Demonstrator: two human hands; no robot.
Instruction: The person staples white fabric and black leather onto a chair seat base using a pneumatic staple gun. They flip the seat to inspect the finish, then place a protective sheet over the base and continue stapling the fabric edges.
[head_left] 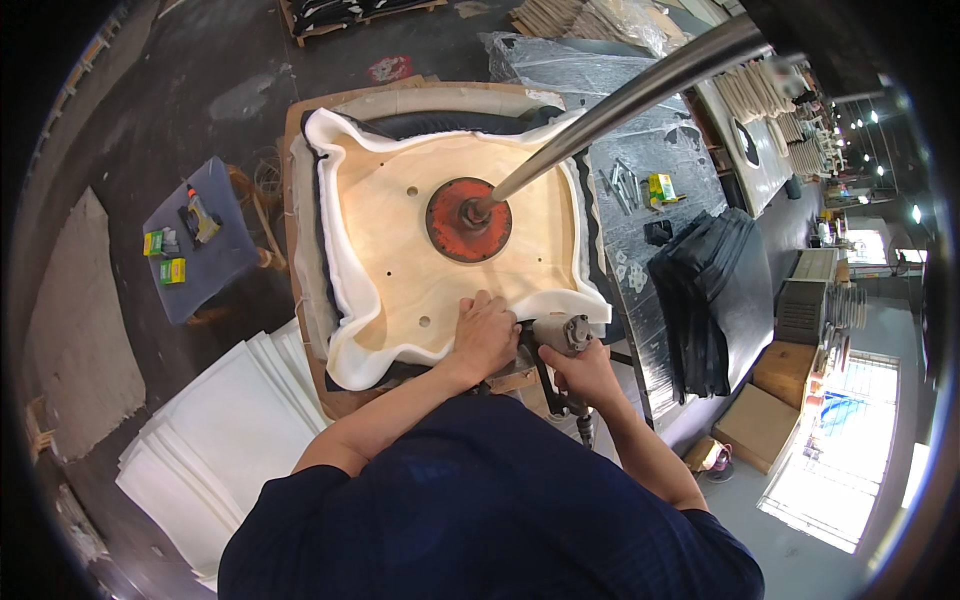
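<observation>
A pale plywood seat board (380, 235) lies with white foam padding (345, 260) curling up around its edges. Dark cover fabric (450, 122) shows beneath the foam, mostly along the far side. My left hand (487, 338) is closed over the padding's near edge, fingertips bent onto the board; what lies under the fingers is partly hidden. My right hand (585, 372) grips a pneumatic staple gun (562, 334), whose nose is close beside my left hand at that edge. A round red press plate (468, 238) on a steel rod (620, 100) bears on the board's middle.
At left, a stool with a grey sheet (210, 265) holds a tool (203, 222) and small boxes. White foam sheets (215, 440) are stacked at lower left. On the right, a plastic-covered table (650, 300) carries staple strips (625, 185), a small box (661, 189) and black fabric pieces (715, 290).
</observation>
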